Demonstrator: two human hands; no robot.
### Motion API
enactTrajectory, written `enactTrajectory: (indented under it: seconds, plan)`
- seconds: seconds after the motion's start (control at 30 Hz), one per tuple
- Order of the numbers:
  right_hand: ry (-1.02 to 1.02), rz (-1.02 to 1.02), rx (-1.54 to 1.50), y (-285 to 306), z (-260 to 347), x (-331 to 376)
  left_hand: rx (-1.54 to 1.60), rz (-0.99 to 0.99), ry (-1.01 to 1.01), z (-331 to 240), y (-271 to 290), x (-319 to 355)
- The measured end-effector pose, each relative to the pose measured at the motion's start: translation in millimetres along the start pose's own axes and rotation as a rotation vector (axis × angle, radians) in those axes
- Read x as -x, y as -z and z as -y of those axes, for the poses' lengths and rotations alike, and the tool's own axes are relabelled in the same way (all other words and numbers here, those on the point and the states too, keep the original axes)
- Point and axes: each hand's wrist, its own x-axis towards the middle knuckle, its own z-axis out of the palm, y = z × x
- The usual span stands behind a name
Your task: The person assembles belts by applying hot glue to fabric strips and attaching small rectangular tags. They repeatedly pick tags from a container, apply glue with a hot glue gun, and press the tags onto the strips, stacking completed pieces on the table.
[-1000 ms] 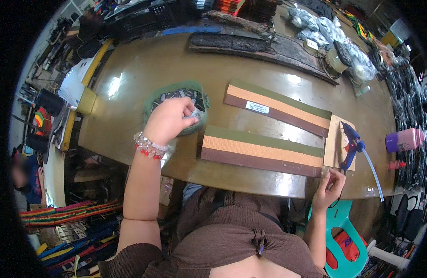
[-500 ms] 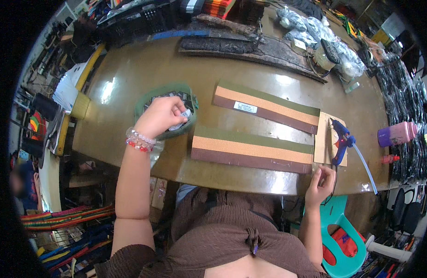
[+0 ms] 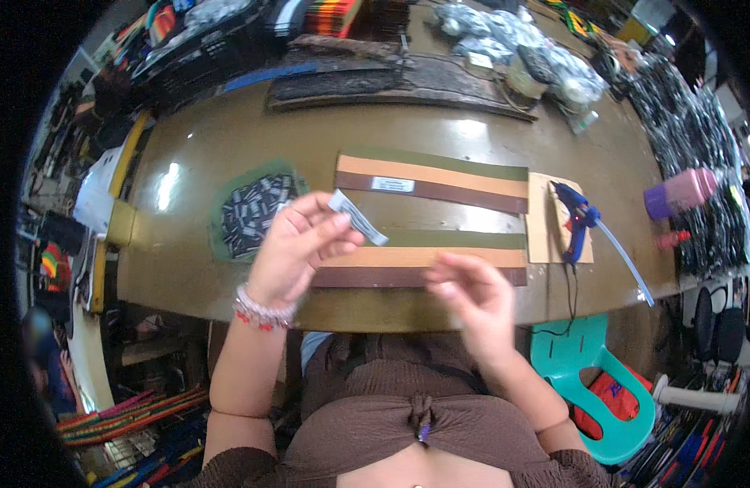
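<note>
Between the thumb and fingers of my left hand (image 3: 306, 240) is a small pale fabric label (image 3: 359, 218) with dark print, held above the near striped strip. My right hand (image 3: 475, 302), blurred a little, hovers over the right part of that strip with its fingers bent and apart, nothing visible in them. The near striped strip (image 3: 407, 259) is green, tan and brown and lies flat. Beyond it lies a matching far strip (image 3: 448, 179), which bears a similar label (image 3: 393, 185) on its brown band. Left of my left hand stands a green basket (image 3: 220, 218) full of dark labels.
A blue glue gun (image 3: 577, 220) with a clear glue stick rests on a tan board (image 3: 542, 240) to the right. Farther right is a pink and purple bottle (image 3: 680, 193). A teal chair (image 3: 554, 358) stands by the table's near edge. Dark planks (image 3: 391, 88) lie at the back.
My left hand has lifted out of the green basket and moved right with a label. My right hand has come left from beside the board to above the near strip. The view has shifted.
</note>
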Motion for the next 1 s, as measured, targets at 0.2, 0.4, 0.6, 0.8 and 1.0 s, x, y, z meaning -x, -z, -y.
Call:
enactTrajectory:
  seconds: [0.2, 0.4, 0.6, 0.8, 1.0]
  plan:
    - [0.032, 0.033, -0.186, -11.2, 10.4, -23.2, 0.034, 0.055, 0.079, 28.5, -52.6, 0.3]
    - [0.022, -0.072, 0.137, 40.1, 47.5, -20.4, -0.487, 0.171, 0.025, 29.9, -75.2, -16.0]
    - [0.017, -0.111, 0.123, 65.7, 37.3, -17.7, -0.776, 0.121, -0.269, 46.9, -86.3, -26.1]
    - [-0.035, -0.179, 0.411, 78.5, 4.7, -14.7, -0.942, 0.070, -0.185, 79.5, -79.0, -25.6]
    - [-0.032, -0.217, 0.757, 75.2, -6.6, -10.8, -1.248, 0.132, -0.187, 89.8, -78.0, -31.0]
